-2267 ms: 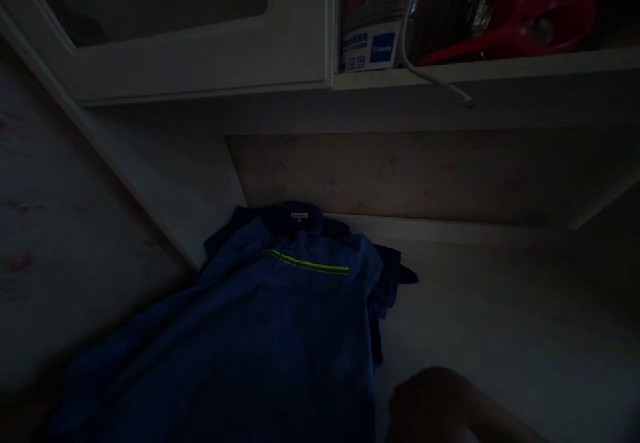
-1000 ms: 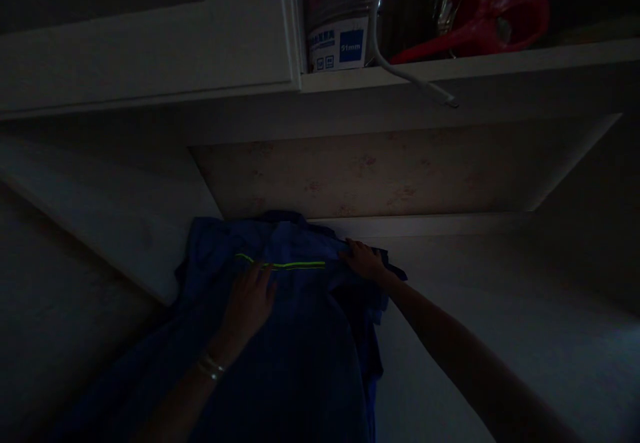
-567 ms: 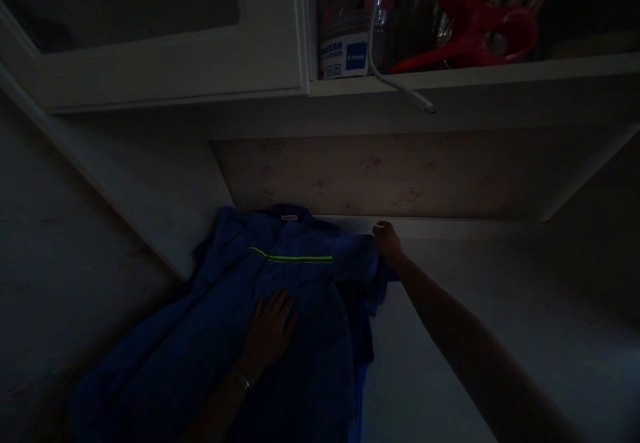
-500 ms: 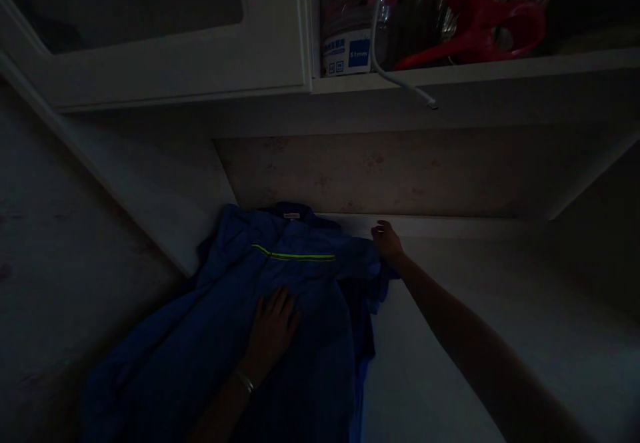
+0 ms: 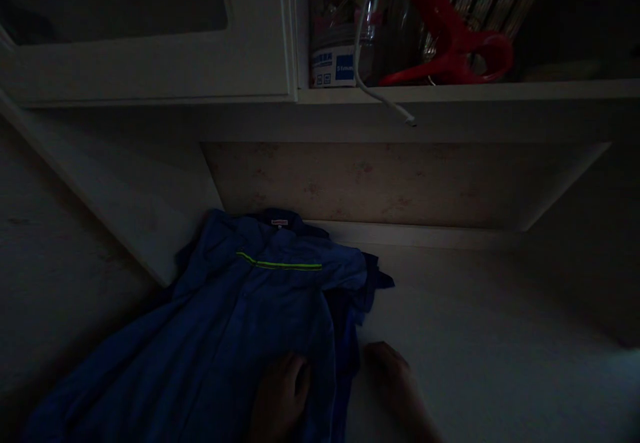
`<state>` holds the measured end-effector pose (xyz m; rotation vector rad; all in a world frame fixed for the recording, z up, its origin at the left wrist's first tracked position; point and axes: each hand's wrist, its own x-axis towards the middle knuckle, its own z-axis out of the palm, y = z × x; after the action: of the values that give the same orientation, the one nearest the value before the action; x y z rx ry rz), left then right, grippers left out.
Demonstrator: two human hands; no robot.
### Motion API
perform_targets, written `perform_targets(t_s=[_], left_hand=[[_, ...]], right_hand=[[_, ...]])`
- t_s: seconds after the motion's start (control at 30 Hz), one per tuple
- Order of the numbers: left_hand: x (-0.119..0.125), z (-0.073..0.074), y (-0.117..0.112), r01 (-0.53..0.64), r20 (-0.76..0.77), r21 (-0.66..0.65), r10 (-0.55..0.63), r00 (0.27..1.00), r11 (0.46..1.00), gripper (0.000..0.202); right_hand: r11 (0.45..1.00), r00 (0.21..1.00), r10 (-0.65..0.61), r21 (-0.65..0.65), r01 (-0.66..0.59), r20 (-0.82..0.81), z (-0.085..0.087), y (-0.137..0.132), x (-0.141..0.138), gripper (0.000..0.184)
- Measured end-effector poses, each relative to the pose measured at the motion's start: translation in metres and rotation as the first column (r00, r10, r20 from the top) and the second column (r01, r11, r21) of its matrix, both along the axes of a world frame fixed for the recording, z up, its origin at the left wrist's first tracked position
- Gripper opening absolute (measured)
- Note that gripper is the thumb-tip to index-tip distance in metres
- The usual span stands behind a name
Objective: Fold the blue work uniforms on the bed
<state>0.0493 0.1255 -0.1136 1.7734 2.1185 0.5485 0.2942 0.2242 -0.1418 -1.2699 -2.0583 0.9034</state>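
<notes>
A blue long garment with a yellow-green stripe across it is spread on a white surface, its top end toward the back. Under it, darker blue cloth shows along the right side, and a dark collar with a small label shows at the top. My left hand rests on the lower part of the garment, fingers bent and their tips hidden. Just right of the cloth's edge, over the white surface, is my right hand. Its fingers curl inward in shadow, and I cannot see anything held.
Above is a shelf holding red scissors-like handles and a clear container marked 51mm. A white cable hangs over its edge. A cabinet door is at upper left. The light is very dim.
My right hand has left the garment's upper right corner and come back toward me. My left hand has slid down the garment, its fingers now more bent. The view has shifted slightly.
</notes>
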Motion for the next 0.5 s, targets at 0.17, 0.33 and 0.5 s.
perform_targets(t_s=[0.17, 0.33, 0.5], left_hand=[[0.000, 0.010, -0.005, 0.004, 0.018, 0.005, -0.004, 1.000, 1.000, 0.028], [0.001, 0.008, -0.005, 0.009, 0.032, 0.041, -0.010, 0.999, 0.999, 0.027], [-0.004, 0.012, -0.013, -0.009, 0.052, 0.080, 0.005, 0.999, 0.997, 0.028]], right_hand=[[0.999, 0.993, 0.048, 0.001, -0.048, 0.105, 0.016, 0.010, -0.008, 0.036], [0.999, 0.993, 0.041, -0.005, -0.040, 0.108, 0.018, 0.004, -0.008, 0.034], [0.988, 0.998, -0.004, -0.156, -0.005, -0.059, 0.017, 0.013, -0.004, 0.030]])
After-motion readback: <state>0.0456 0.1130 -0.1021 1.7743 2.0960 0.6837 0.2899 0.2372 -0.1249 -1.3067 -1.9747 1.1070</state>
